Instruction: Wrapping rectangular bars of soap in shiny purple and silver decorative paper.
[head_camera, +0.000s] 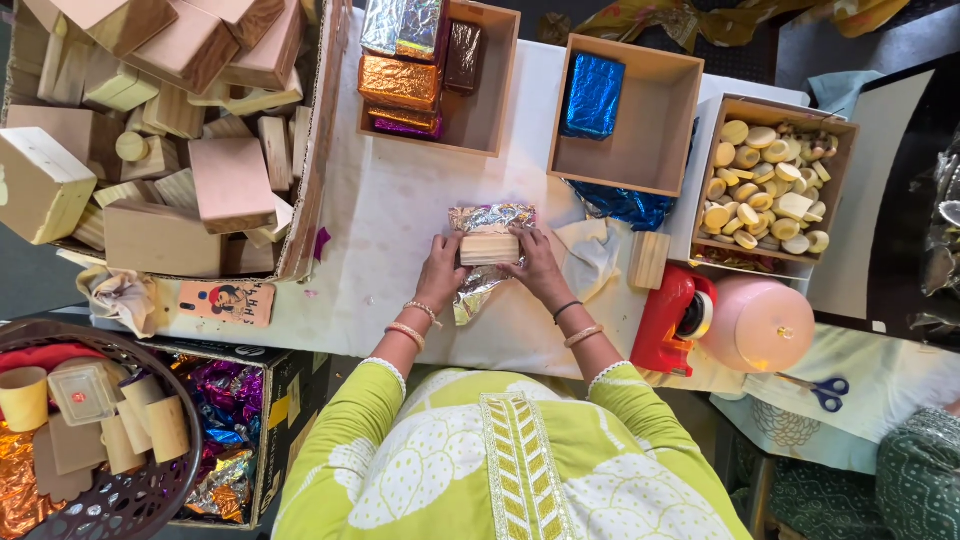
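On the white table (390, 220), my left hand (441, 272) and right hand (538, 262) both grasp a wooden block (489, 248) lying on silver foil (487, 217).

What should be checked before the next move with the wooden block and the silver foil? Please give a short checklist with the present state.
1. Wooden block lies on the silver foil: ok.
2. Left hand and right hand each hold one end of the block: ok.
3. Foil reaches past the block on the far and near sides: ok.
4. Foil is flat, without creases: not ok, it is crumpled.
5. Red tape dispenser stands by the right hand: ok.
6. Foil is untorn under the block: cannot tell.
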